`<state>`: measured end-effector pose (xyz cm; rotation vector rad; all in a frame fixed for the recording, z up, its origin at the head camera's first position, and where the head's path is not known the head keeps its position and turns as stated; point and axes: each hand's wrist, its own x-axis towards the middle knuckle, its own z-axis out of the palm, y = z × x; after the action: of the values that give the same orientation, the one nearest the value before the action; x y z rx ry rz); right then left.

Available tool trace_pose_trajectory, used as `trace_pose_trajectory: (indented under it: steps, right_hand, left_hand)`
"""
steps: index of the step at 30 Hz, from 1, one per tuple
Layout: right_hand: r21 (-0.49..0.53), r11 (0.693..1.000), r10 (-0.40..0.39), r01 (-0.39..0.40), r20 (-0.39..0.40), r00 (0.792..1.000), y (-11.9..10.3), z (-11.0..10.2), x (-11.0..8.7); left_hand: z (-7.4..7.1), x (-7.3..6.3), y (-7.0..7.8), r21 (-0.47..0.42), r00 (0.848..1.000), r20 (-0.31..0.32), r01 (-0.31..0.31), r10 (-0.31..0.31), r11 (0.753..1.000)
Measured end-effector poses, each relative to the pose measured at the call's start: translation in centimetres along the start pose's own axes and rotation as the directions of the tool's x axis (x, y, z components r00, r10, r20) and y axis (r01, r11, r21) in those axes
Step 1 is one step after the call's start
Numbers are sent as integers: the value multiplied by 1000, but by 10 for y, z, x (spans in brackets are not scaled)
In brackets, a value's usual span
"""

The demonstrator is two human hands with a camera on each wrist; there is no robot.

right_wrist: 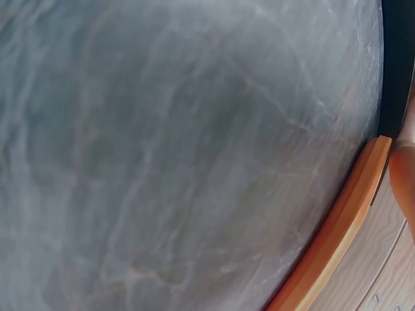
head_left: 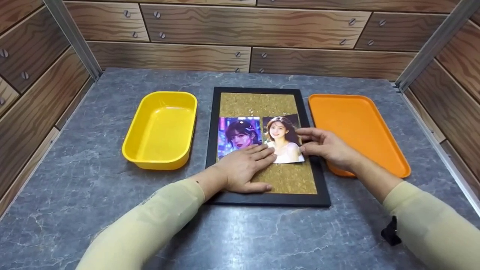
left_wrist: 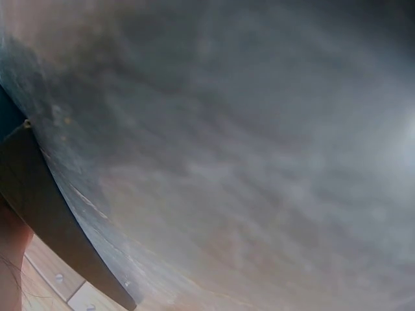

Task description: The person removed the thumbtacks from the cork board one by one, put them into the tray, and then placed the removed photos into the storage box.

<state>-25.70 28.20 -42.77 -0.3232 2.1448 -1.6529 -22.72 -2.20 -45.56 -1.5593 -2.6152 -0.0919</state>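
Observation:
A black-framed cork board [head_left: 273,200] lies flat on the table. On it are two photo prints side by side: a purple-toned portrait [head_left: 229,133] at left and a portrait of a person in white [head_left: 287,144] at right. My left hand [head_left: 243,167] rests spread on the board, covering the purple print's lower part, its fingertips touching the right print's lower left. My right hand [head_left: 330,148] touches the right print's right edge with fingers and thumb, a gap between them. In the right wrist view only a bit of that hand [right_wrist: 403,181] shows at the edge.
A yellow bin [head_left: 161,131] stands left of the board. Close by on the right lies an orange tray [head_left: 356,123], partly under my right forearm. The grey marbled table [head_left: 262,240] is bordered by wood-patterned walls [head_left: 255,26].

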Motion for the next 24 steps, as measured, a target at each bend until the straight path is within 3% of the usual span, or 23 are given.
trace_pose_trajectory:
  steps: [16, 24]
  right_hand:
    - [9, 998, -58, 58, 24, 998, 6, 2, -1]
    - [6, 998, -55, 55, 19, 998, 5, 3, -2]
  left_hand:
    - [-1, 1, 0, 71, 1000, 7, 8, -9, 997]
    - [-2, 0, 0, 79, 999, -33, 1, 1, 997]
